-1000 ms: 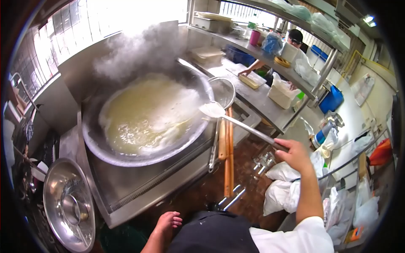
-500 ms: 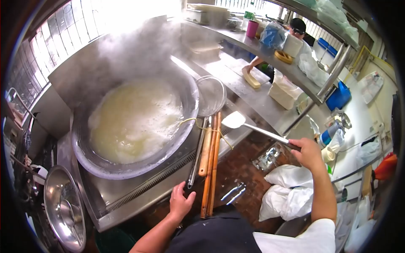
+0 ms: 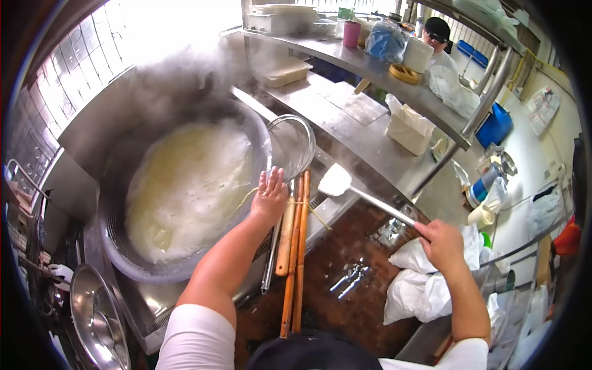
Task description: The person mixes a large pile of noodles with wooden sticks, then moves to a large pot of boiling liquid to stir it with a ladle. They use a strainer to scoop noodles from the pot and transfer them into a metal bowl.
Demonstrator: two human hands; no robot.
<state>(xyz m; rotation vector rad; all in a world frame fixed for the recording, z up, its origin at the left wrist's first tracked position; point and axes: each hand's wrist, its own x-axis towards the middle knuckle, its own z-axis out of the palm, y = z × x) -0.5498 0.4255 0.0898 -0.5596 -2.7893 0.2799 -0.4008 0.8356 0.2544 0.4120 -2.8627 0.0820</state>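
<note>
The spatula (image 3: 376, 202) slanted through the air by the right edge of the stove (image 3: 154, 299), its long axis running from the right hand (image 3: 441, 243) to a white blade (image 3: 335, 180) that pointed up-left, much as before. The right fingers were curled round its handle. The left hand (image 3: 269, 203), fingers straight and nearly together, had moved from the stove's near edge to the right rim of the wok (image 3: 139, 268); I couldn't tell whether it touched anything.

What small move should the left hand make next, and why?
Probably close its fingers on the yellow strand: it trails from the pan across the wooden sticks, the left hand is outstretched over it, and the right hand is occupied with the spatula.
</note>
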